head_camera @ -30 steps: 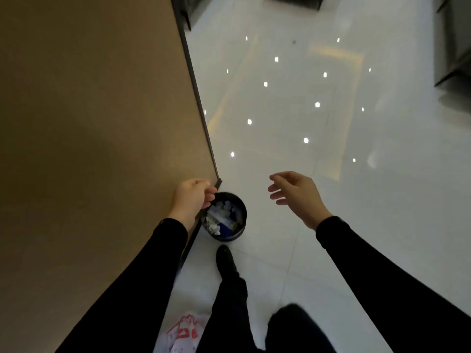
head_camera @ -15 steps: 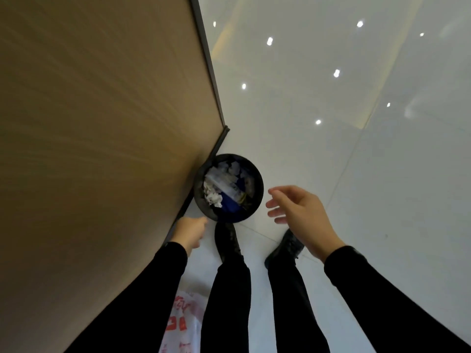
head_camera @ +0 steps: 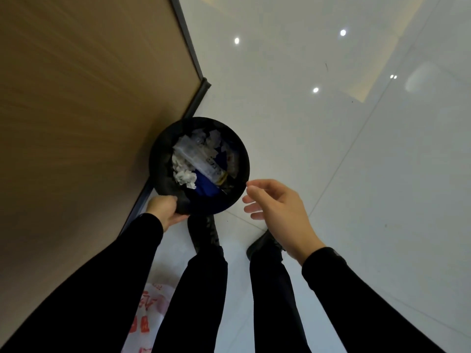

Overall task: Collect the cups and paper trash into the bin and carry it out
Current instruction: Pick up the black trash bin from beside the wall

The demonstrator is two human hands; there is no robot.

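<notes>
A round black bin (head_camera: 163, 159) stands on the white floor beside the corner of a wooden table. Inside it lie crumpled white paper (head_camera: 184, 175), a clear plastic cup or wrapper (head_camera: 201, 159) and something blue. My left hand (head_camera: 164, 211) grips the bin's near rim, fingers curled over the edge. My right hand (head_camera: 277, 210) hovers just right of the rim with fingers spread and holds nothing.
The brown wooden tabletop (head_camera: 84, 118) with its dark edge fills the left side. A white plastic bag with red print (head_camera: 149, 319) lies on the floor by my left leg. My black shoes (head_camera: 204, 233) stand just behind the bin. Glossy white tiles (head_camera: 356, 161) stretch to the right.
My view has dropped closer to the bin. My left hand went from the table corner down to the bin's rim and closed on it. My right hand came in beside the rim.
</notes>
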